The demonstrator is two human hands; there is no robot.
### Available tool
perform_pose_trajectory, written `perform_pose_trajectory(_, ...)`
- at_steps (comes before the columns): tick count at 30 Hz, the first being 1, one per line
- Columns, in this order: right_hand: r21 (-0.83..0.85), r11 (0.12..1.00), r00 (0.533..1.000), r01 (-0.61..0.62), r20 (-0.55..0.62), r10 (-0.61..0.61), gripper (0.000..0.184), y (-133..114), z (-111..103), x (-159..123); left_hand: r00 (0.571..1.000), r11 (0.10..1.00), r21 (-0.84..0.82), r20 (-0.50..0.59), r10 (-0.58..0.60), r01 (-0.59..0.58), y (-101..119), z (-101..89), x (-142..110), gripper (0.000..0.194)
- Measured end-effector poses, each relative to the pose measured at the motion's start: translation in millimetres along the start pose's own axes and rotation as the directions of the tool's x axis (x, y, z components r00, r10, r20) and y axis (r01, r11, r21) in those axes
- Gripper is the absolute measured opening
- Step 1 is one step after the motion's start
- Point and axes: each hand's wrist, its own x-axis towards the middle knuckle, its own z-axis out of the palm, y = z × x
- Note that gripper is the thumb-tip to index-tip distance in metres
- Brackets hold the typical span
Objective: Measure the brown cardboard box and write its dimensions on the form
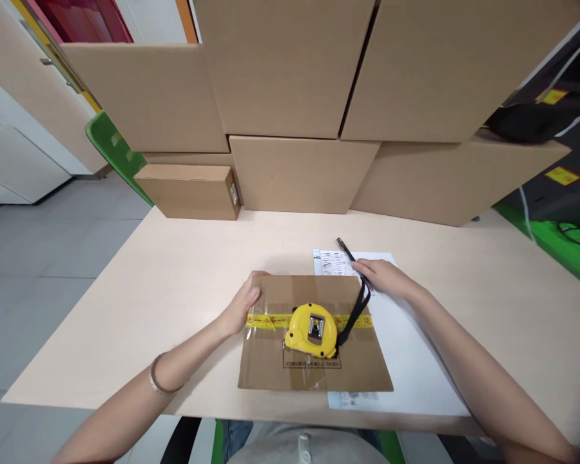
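My left hand (pixel 244 303) grips the left side of a flat cardboard box (pixel 265 361), thumb on top and the other fingers partly hidden behind it. The box carries a strip of yellow printed tape (pixel 263 321). On top of it rests a yellow tape measure (pixel 302 335) with a metal clip and a black wrist strap (pixel 352 320). Beyond the box's upper right corner, my right hand (pixel 383 277) is closed around a dark pen (pixel 344 247), whose end sticks out to the upper left. The strap's far end lies close to this hand.
White paper sheets (pixel 415 367) lie partly under the box and right forearm. Stacked cartons (pixel 304 174) wall off the table's back edge, with a smaller box (pixel 193 193) at the left. A green chair (pixel 111 148) stands beyond the left corner; dark bags (pixel 570 148) are at the right.
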Motion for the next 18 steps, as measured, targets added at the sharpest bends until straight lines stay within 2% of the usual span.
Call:
perform_pose_trajectory(3,0.204,0.979,0.999,0.003,0.035,-0.010,0.034,21,-1,12,1.000,1.000,0.003,0.031,0.005,-0.006,-2,-2.1,-1,0.061)
perform_pose_trajectory(9,0.485,0.873,0.998,0.059,-0.035,-0.049,0.036,45,-1,30,0.994,0.998,0.050,0.108,0.020,-0.025,1,-7.0,-2,0.057)
perform_pose_trajectory(14,0.557,0.820,0.991,0.133,-0.080,-0.107,0.030,48,2,31,0.992,0.996,0.085,0.127,0.026,-0.037,2,-8.7,-2,0.058)
perform_pose_trajectory(18,0.524,0.828,0.980,0.198,-0.115,-0.162,0.042,43,1,27,0.987,0.994,0.086,0.156,0.045,-0.059,-1,-12.0,-2,0.065)
